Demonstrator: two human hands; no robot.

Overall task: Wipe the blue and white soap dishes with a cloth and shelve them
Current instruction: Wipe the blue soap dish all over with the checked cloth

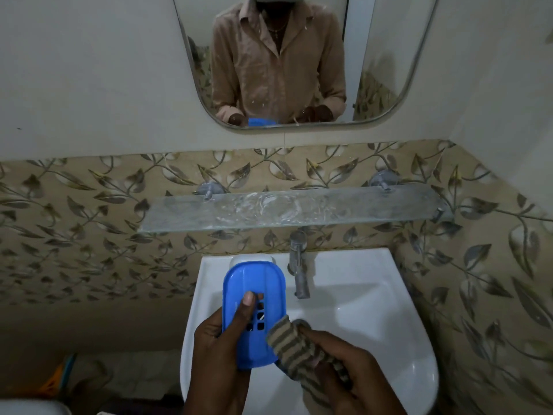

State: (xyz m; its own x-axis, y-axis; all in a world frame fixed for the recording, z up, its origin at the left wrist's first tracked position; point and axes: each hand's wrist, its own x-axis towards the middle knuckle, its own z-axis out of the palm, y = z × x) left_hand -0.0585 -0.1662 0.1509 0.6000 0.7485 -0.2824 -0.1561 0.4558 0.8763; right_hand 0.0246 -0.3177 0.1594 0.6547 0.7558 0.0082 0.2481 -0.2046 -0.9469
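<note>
i'm holding the blue dish [254,298] in my left hand [220,351], over the left side of the sink [374,310]. thumb is pressing on its slotted face, fingers curling behind it, so it's a firm grasp. the dish is standing tilted up on its long axis, slots facing me.

my right hand [344,366] is gripping the striped cloth [294,348], bunched, with its free end touching the lower right edge of the blue dish. looks like i'm mid-wipe on the blue one, or just starting it; can't tell how much of its surface is done.

the white dish [253,259] is sitting on the back ledge of the sink, just behind the blue dish's top edge and mostly hidden by it. it's left of the tap [297,265]. can't tell whether it's been wiped.

the shelf [296,209] above the tap is holding neither dish. it's showing white smears.

my read on progress: early. nothing shelved yet. remaining: finishing the blue wipe, shelving it, then picking up the white one, wiping it if that's still needed, shelving that too.
</note>
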